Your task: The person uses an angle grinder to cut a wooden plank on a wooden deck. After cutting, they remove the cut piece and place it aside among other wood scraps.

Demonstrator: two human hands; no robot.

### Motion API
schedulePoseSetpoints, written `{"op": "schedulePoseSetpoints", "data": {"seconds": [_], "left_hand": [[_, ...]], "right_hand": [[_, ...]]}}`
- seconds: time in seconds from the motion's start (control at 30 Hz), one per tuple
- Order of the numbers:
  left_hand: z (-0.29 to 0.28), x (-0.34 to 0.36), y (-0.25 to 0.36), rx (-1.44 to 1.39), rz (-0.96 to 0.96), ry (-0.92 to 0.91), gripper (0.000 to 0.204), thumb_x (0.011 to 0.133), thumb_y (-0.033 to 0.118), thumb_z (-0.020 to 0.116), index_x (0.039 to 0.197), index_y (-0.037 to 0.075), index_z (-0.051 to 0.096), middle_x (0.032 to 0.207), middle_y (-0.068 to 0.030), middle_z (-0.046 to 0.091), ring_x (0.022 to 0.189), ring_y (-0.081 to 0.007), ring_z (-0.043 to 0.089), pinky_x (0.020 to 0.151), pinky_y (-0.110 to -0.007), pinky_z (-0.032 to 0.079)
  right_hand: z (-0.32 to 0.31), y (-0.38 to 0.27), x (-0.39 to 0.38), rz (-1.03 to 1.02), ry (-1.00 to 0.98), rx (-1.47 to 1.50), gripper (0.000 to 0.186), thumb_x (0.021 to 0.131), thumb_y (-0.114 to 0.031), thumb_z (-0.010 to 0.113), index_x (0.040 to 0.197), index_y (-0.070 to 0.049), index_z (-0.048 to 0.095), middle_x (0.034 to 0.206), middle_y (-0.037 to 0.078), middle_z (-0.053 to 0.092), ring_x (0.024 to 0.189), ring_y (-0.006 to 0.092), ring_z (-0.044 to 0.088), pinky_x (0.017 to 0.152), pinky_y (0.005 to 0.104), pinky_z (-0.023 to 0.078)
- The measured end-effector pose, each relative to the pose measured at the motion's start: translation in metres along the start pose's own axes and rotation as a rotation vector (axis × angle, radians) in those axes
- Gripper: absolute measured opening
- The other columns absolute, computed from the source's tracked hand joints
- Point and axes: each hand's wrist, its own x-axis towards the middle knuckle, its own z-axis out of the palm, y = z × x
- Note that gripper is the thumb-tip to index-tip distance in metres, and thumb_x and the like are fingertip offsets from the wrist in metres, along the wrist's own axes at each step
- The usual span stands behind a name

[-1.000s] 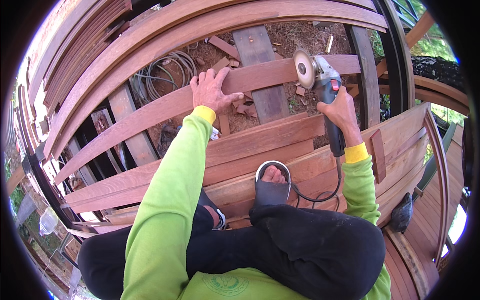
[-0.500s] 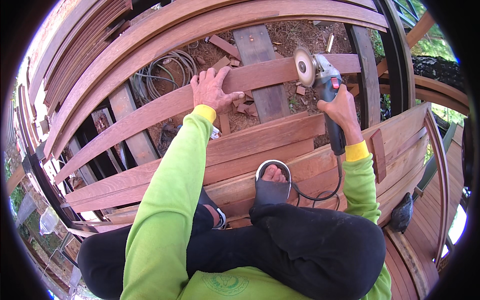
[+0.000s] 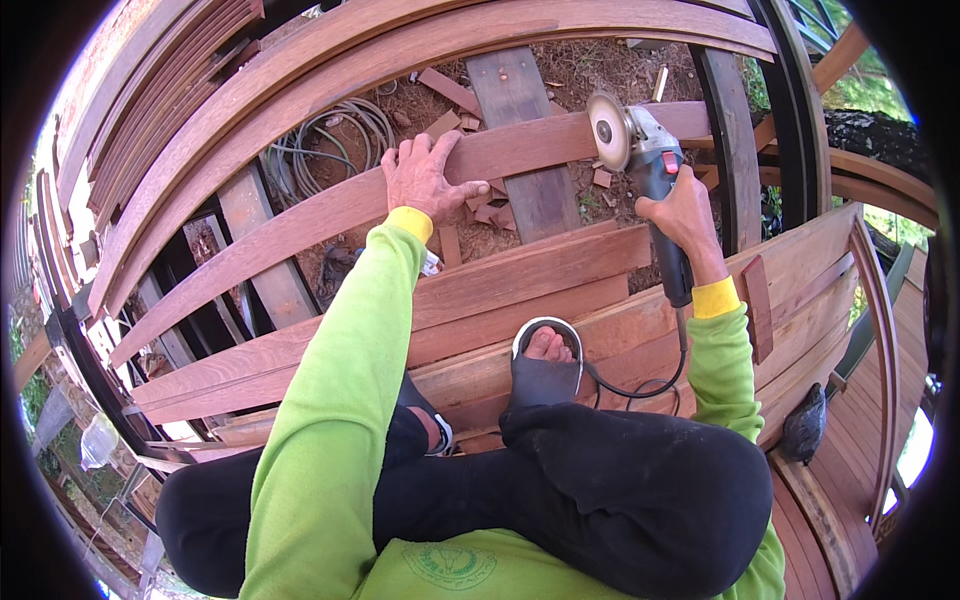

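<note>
My left hand is open, fingers spread, resting on a long reddish wooden board with its fingertips at the far edge. My right hand is closed around the body of an angle grinder. The grinder's round disc stands at the board's right part, hiding some of it; I cannot tell whether it touches the wood. A black power cord runs down from the grinder past my sandalled foot.
Curved boards lie stacked beyond, over dark crossbeams. Coiled hoses and wood offcuts lie on the dirt below. More boards lie nearer me, and a dark lumpy object sits at the right.
The board's right end and the grinder have shifted very slightly, the board's end a little up and leftward. My left hand stays where it was.
</note>
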Motion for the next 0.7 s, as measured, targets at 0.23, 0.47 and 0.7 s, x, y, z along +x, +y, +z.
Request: {"op": "schedulePoseSetpoints", "data": {"seconds": [0.23,0.47,0.7], "left_hand": [[-0.0039,0.0014,0.002,-0.026,-0.012,-0.047,0.081,0.067,0.059,0.08,0.135,0.023,0.055,0.118,-0.01,0.055,0.121,-0.0301,0.046,0.112,-0.055,0.024],[0.0013,0.0008,0.0001,-0.002,-0.007,-0.002,0.084,0.064,0.062,0.08,0.134,0.022,0.056,0.116,-0.0065,0.055,0.121,-0.029,0.047,0.11,-0.054,0.025],[-0.0026,0.0005,-0.0014,-0.012,-0.013,-0.051,0.081,0.068,0.06,0.078,0.137,0.023,0.054,0.119,-0.0099,0.054,0.122,-0.0296,0.046,0.113,-0.054,0.024]], "right_hand": [[0.0,0.0,0.0017,0.008,-0.019,0.004,0.061,0.064,-0.025,0.075,0.106,0.014,0.055,0.094,0.033,0.067,0.091,0.0446,0.068,0.082,0.0455,0.054],[0.0,0.0016,0.0036,-0.012,0.002,0.01,0.059,0.064,-0.025,0.075,0.105,0.014,0.056,0.094,0.032,0.067,0.091,0.0444,0.068,0.082,0.0451,0.054],[0.0003,-0.0009,0.0016,-0.001,-0.01,0.011,0.06,0.064,-0.025,0.076,0.105,0.014,0.056,0.094,0.033,0.067,0.091,0.0446,0.068,0.082,0.045,0.054]]}}
